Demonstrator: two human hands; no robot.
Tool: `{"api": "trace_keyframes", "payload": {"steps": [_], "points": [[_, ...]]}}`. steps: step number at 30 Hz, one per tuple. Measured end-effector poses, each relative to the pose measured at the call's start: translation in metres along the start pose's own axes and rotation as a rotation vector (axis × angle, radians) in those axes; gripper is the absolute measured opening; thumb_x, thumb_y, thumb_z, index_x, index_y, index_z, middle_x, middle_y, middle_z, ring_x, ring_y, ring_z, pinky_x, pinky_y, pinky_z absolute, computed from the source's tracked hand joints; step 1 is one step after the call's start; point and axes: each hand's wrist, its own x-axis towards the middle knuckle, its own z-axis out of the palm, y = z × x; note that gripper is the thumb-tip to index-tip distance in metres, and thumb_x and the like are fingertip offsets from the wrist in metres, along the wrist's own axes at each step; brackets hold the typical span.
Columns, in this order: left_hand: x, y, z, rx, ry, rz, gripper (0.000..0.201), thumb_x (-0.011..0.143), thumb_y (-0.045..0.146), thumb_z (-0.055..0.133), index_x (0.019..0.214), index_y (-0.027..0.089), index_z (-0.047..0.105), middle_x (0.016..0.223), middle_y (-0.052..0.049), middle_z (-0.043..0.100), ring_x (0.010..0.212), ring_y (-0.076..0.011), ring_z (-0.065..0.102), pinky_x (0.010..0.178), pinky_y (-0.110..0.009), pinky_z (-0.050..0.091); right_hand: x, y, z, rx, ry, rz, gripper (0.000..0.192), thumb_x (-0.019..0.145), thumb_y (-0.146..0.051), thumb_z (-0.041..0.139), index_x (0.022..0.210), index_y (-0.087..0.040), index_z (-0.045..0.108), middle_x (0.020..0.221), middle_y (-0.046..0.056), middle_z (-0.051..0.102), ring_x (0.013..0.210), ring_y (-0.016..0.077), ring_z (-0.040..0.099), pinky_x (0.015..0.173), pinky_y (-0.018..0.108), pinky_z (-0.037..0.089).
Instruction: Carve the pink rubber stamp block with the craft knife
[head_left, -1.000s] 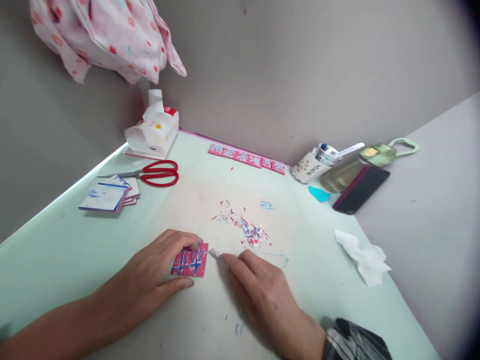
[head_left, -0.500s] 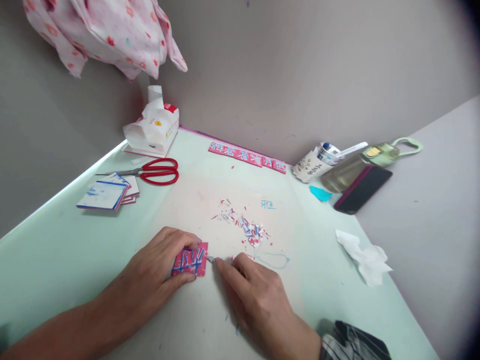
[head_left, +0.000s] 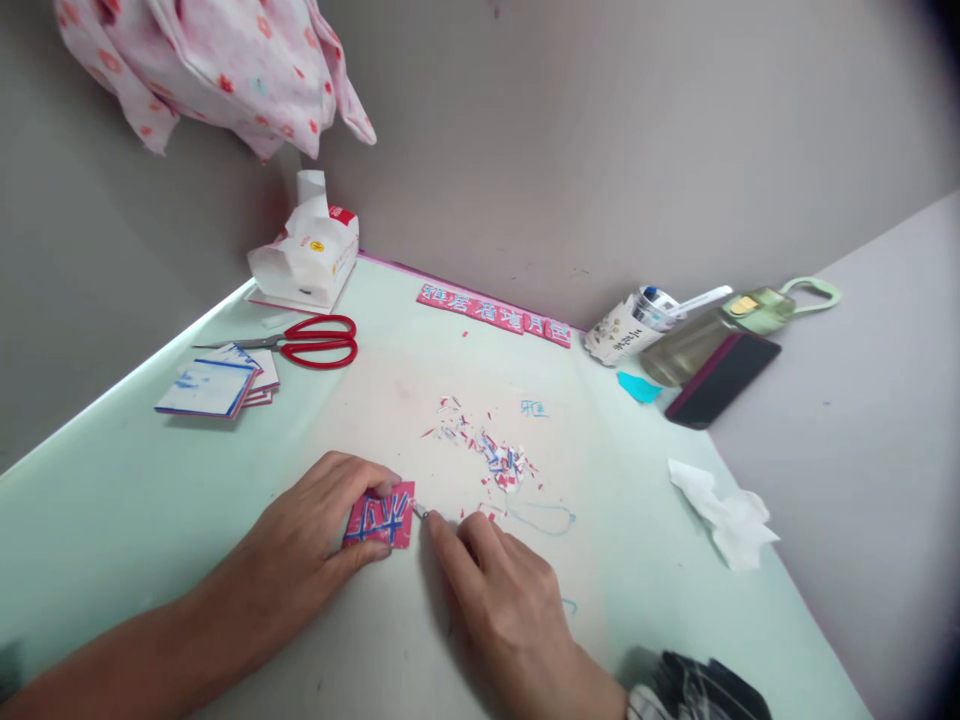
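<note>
A small red square tile (head_left: 397, 522) with blue and pale lines lies on the pale work sheet. My left hand (head_left: 330, 520) is closed around its left part, fingers at the upper edge and thumb at the lower. Gripped in my right hand (head_left: 506, 595) is a craft knife (head_left: 420, 511); only its slim metal tip shows, at the tile's right edge, and the palm hides the rest. Beyond my hands lies a scatter of red, white and blue shavings (head_left: 495, 455).
Red-handled scissors (head_left: 319, 342) rest by stacked square tiles (head_left: 208, 385) at left, below a tissue pack (head_left: 307, 255). A row of red character tiles (head_left: 495, 315) lines the back edge. At right are a pen cup (head_left: 626, 325), bottle (head_left: 690, 340), phone (head_left: 724, 380) and crumpled tissue (head_left: 724, 515).
My right hand has shifted slightly left and down, its knife tip still beside the tile's right edge. The left hand and the tile have barely moved.
</note>
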Motion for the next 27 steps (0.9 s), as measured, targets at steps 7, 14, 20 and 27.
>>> {"api": "trace_keyframes", "payload": {"steps": [7,14,20,27], "points": [[0.0,0.004,-0.001,0.013,-0.003,-0.024,0.022,0.09,0.03,0.062,0.112,0.029,0.063,0.111,0.0,0.068,0.109,-0.0269,0.063,0.094,-0.041,0.048,0.003,-0.007,-0.001,-0.084,0.001,-0.013,0.041,0.092,0.0,0.046,0.132,-0.002,0.054,0.085,0.009,0.061,0.067,0.0194,0.054,0.057,0.032,0.049],[-0.001,0.006,-0.001,0.045,0.011,-0.06,0.02,0.089,0.031,0.063,0.109,0.028,0.062,0.108,-0.001,0.067,0.106,-0.0269,0.063,0.092,-0.041,0.048,0.01,0.002,0.005,-0.139,-0.007,0.106,0.045,0.084,0.002,0.047,0.128,-0.005,0.056,0.087,0.009,0.061,0.068,0.0196,0.056,0.057,0.031,0.047],[-0.001,0.007,0.0,0.026,0.005,-0.07,0.022,0.087,0.028,0.063,0.109,0.028,0.063,0.109,0.0,0.067,0.106,-0.0264,0.064,0.091,-0.04,0.049,0.001,0.01,0.002,0.107,-0.027,0.146,0.039,0.095,-0.004,0.039,0.131,-0.014,0.053,0.091,0.007,0.06,0.065,0.0174,0.058,0.055,0.029,0.045],[-0.002,0.002,0.0,-0.019,0.009,-0.027,0.024,0.088,0.027,0.062,0.111,0.03,0.062,0.112,0.001,0.068,0.109,-0.0261,0.063,0.093,-0.041,0.048,-0.003,0.005,-0.008,0.151,-0.098,0.051,0.037,0.097,-0.005,0.039,0.13,-0.013,0.053,0.088,0.006,0.06,0.066,0.0185,0.055,0.056,0.03,0.045]]}}
